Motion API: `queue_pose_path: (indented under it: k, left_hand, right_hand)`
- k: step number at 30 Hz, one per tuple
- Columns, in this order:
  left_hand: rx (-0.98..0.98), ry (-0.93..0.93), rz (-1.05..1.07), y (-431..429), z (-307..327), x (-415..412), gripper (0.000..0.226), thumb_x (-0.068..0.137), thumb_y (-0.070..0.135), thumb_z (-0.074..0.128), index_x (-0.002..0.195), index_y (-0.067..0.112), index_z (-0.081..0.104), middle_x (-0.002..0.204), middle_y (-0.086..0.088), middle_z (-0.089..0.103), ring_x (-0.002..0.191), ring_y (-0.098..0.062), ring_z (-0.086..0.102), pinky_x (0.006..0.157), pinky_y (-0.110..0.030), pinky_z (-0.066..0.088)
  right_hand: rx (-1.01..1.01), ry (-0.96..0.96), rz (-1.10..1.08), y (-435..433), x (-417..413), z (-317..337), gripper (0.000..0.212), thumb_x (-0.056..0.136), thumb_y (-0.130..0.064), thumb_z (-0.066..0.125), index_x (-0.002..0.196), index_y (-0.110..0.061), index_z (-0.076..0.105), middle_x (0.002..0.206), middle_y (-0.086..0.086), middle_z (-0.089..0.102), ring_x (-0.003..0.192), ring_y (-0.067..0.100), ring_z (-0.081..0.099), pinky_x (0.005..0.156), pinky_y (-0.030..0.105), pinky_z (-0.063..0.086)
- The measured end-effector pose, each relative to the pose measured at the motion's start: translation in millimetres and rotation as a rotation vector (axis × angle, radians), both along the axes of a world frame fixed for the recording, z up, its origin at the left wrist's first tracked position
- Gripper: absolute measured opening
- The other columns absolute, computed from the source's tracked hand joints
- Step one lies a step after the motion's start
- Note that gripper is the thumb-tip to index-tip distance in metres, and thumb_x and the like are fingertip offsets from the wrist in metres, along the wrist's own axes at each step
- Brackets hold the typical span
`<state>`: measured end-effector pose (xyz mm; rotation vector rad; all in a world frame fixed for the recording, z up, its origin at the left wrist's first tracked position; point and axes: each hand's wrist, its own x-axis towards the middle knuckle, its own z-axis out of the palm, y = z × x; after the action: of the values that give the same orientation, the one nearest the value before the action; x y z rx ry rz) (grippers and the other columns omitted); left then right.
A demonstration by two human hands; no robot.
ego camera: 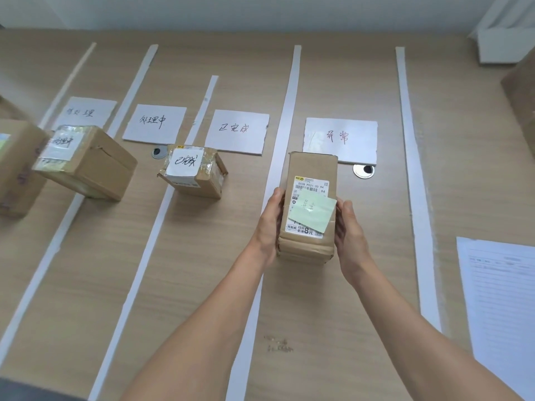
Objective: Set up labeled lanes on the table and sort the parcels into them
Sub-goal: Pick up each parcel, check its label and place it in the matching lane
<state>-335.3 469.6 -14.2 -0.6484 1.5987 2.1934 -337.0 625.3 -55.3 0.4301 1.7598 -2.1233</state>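
Observation:
A tall brown parcel (312,169) with a shipping label and a green sticky note stands in the rightmost lane, just in front of the red-lettered lane card (341,138). My left hand (270,224) grips its left side and my right hand (348,230) its right side. A small taped parcel (194,172) sits on the strip between the second and third lanes. A larger brown parcel (86,162) stands further left. Three more white lane cards (237,131) (155,123) (84,112) lie in a row at the back.
White paper strips (285,140) divide the wooden table (188,270) into lanes. Another brown box (14,166) is cut off at the left edge. A printed sheet (500,299) lies at the right. Two round cable holes (363,170) sit in the tabletop.

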Motion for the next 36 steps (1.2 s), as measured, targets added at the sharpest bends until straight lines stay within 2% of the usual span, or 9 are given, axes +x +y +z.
queue_pose_path:
  k: [4,6,8,9,15,19,22,29,36]
  left_hand:
    - [-0.039,-0.004,0.012,-1.9,-2.1,0.0,0.044,0.116,0.041,0.024,0.111,0.029,0.066,0.089,0.021,0.081,0.084,0.009,0.075,0.068,-0.009,0.055]
    - [-0.107,-0.023,0.023,-8.1,-4.1,-0.7,0.045,0.113,0.051,0.028,0.132,0.030,0.063,0.122,0.022,0.076,0.114,0.011,0.067,0.095,-0.013,0.052]
    - [-0.150,-0.035,0.030,-13.7,-3.4,1.0,0.062,0.110,0.059,0.031,0.160,0.025,0.042,0.162,0.014,0.047,0.150,-0.001,0.040,0.127,-0.036,0.029]
    - [-0.152,-0.035,0.034,-16.3,0.1,3.5,0.067,0.109,0.060,0.032,0.164,0.023,0.036,0.168,0.011,0.038,0.155,-0.005,0.033,0.130,-0.043,0.021]
    - [-0.129,0.072,0.079,-44.9,35.4,26.0,0.080,0.097,0.069,0.045,0.164,0.025,0.037,0.165,0.014,0.042,0.151,-0.004,0.038,0.122,-0.038,0.025]
    - [-0.129,0.157,0.085,-69.3,62.0,50.6,0.086,0.091,0.071,0.045,0.164,0.026,0.037,0.164,0.014,0.044,0.148,-0.003,0.041,0.122,-0.040,0.026]
    - [-0.135,0.202,0.078,-84.5,82.4,73.2,0.091,0.086,0.073,0.044,0.164,0.027,0.036,0.164,0.014,0.043,0.148,-0.002,0.041,0.126,-0.044,0.025]
    - [-0.163,0.282,0.116,-103.4,124.7,140.3,0.071,0.104,0.066,0.037,0.164,0.029,0.034,0.167,0.013,0.039,0.151,-0.005,0.039,0.129,-0.049,0.022]
    - [-0.193,0.302,0.209,-127.5,145.9,227.7,0.071,0.101,0.071,0.038,0.160,0.030,0.042,0.164,0.013,0.044,0.146,-0.005,0.046,0.125,-0.046,0.028]
  right_hand:
    - [0.015,0.005,-0.009,-1.6,0.3,1.7,0.043,0.113,-0.052,0.028,0.133,-0.040,0.066,0.136,-0.021,0.070,0.133,-0.002,0.059,0.117,0.031,0.040]
    - [0.022,0.012,-0.030,-0.3,-0.7,5.0,0.042,0.112,-0.054,0.031,0.133,-0.040,0.065,0.138,-0.023,0.068,0.135,-0.004,0.056,0.122,0.032,0.035]
    - [0.014,0.015,-0.091,1.9,-2.7,12.3,0.053,0.110,-0.058,0.037,0.151,-0.029,0.054,0.153,-0.017,0.056,0.144,-0.002,0.046,0.130,0.034,0.026]
    - [0.015,0.033,-0.114,2.8,-3.1,18.1,0.063,0.109,-0.059,0.037,0.159,-0.022,0.046,0.161,-0.011,0.048,0.149,0.001,0.041,0.131,0.034,0.023]
    - [0.035,0.198,-0.159,-8.9,12.0,68.1,0.073,0.099,-0.065,0.040,0.158,-0.022,0.046,0.160,-0.015,0.048,0.148,-0.004,0.041,0.125,0.024,0.026]
    - [-0.007,0.280,-0.143,-30.4,37.9,101.9,0.042,0.105,-0.063,0.040,0.132,-0.038,0.060,0.135,-0.030,0.063,0.131,-0.018,0.049,0.118,0.019,0.030]
    - [-0.010,0.321,-0.107,-49.0,61.4,121.9,0.061,0.087,-0.074,0.046,0.138,-0.041,0.055,0.149,-0.025,0.055,0.143,-0.012,0.043,0.123,0.020,0.027]
    - [-0.056,0.363,-0.026,-86.9,117.2,157.0,0.034,0.109,-0.056,0.038,0.130,-0.042,0.061,0.154,-0.020,0.053,0.147,-0.006,0.041,0.129,0.029,0.026]
    - [-0.123,0.413,0.083,-129.8,181.1,181.0,0.047,0.114,-0.050,0.030,0.150,-0.030,0.052,0.157,-0.016,0.052,0.147,-0.003,0.042,0.128,0.029,0.028]
